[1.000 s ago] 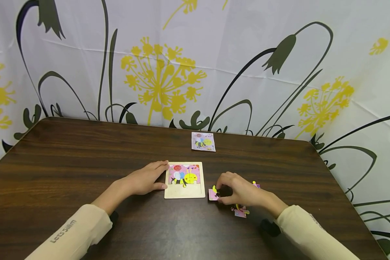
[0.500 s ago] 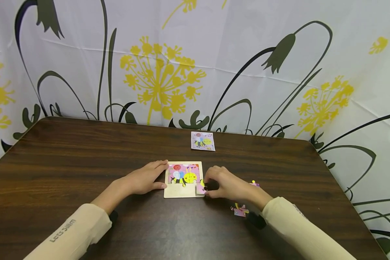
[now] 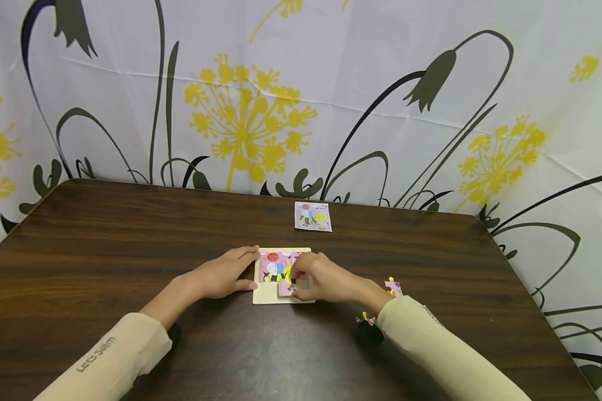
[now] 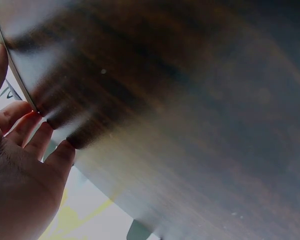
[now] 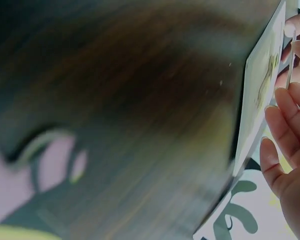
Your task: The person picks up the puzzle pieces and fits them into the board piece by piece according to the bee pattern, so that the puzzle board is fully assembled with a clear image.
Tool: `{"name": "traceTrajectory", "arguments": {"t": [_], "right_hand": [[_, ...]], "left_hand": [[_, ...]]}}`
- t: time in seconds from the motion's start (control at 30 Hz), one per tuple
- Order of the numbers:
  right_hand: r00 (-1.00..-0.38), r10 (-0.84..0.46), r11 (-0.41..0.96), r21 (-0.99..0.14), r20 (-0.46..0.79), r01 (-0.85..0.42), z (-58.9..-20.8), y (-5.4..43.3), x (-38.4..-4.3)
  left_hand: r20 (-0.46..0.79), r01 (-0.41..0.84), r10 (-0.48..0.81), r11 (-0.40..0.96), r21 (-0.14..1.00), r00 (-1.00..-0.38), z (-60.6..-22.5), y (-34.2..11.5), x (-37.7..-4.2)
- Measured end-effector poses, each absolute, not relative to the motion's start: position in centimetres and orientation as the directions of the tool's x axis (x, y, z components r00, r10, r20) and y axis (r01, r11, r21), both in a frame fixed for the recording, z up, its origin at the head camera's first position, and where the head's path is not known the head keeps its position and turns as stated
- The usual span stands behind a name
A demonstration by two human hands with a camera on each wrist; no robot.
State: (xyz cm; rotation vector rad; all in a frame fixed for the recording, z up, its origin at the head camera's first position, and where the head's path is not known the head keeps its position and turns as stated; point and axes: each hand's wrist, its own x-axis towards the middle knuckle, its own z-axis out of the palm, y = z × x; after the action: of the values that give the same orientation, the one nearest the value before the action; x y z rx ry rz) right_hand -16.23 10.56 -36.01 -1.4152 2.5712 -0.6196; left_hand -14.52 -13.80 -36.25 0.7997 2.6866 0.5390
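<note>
A square wooden puzzle tray lies mid-table, a bee picture filling its upper part and bare wood showing below. My left hand rests against the tray's left edge, fingers fairly straight and thumb apart; the left wrist view shows the fingertips and thumb at that edge. Over the tray's lower part, my right hand pinches a pink puzzle piece between thumb and fingers. Edge-on in the right wrist view, the piece appears as a thin slab. My right fingers hide the picture's right side in the head view.
Right of the tray lie a loose pink-and-yellow puzzle piece and another piece, partly covered by the right wrist. A bee picture card lies near the table's back edge. Behind the table hangs a flowered cloth.
My right hand has carried the pinched puzzle piece leftward from the table, past the tray's right edge, to above its lower middle. The left hand has stayed at the tray's edge.
</note>
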Motion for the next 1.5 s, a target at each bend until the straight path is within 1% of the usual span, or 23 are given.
{"name": "traceTrajectory", "arguments": {"t": [0.13, 0.47, 0.6, 0.83, 1.3, 1.5], "right_hand": [[-0.519, -0.848, 0.437, -0.418, 0.104, -0.797, -36.2, 9.7, -16.5], [-0.511, -0.856, 0.443, -0.394, 0.082, -0.806, -36.5, 7.9, -16.5], [-0.526, -0.848, 0.471, -0.369, 0.060, -0.801, -36.5, 7.4, -16.4], [-0.557, -0.830, 0.513, -0.358, 0.025, -0.780, -36.5, 7.0, -16.3], [-0.564, -0.825, 0.517, -0.342, 0.047, -0.785, -37.0, 7.0, -16.2], [-0.554, -0.831, 0.499, -0.373, 0.050, -0.783, -37.1, 7.2, -16.3]], "left_hand": [[-0.158, 0.468, 0.574, 0.773, 0.429, -0.804, -36.3, -13.9, -14.6], [-0.133, 0.493, 0.592, 0.758, 0.427, -0.794, -36.4, -14.0, -14.6], [-0.129, 0.494, 0.594, 0.754, 0.432, -0.794, -36.4, -14.0, -14.6], [-0.121, 0.498, 0.596, 0.751, 0.433, -0.794, -36.4, -14.0, -14.6], [-0.121, 0.500, 0.598, 0.750, 0.434, -0.792, -36.4, -14.0, -14.5], [-0.133, 0.492, 0.595, 0.753, 0.437, -0.792, -36.5, -14.0, -14.6]]}}
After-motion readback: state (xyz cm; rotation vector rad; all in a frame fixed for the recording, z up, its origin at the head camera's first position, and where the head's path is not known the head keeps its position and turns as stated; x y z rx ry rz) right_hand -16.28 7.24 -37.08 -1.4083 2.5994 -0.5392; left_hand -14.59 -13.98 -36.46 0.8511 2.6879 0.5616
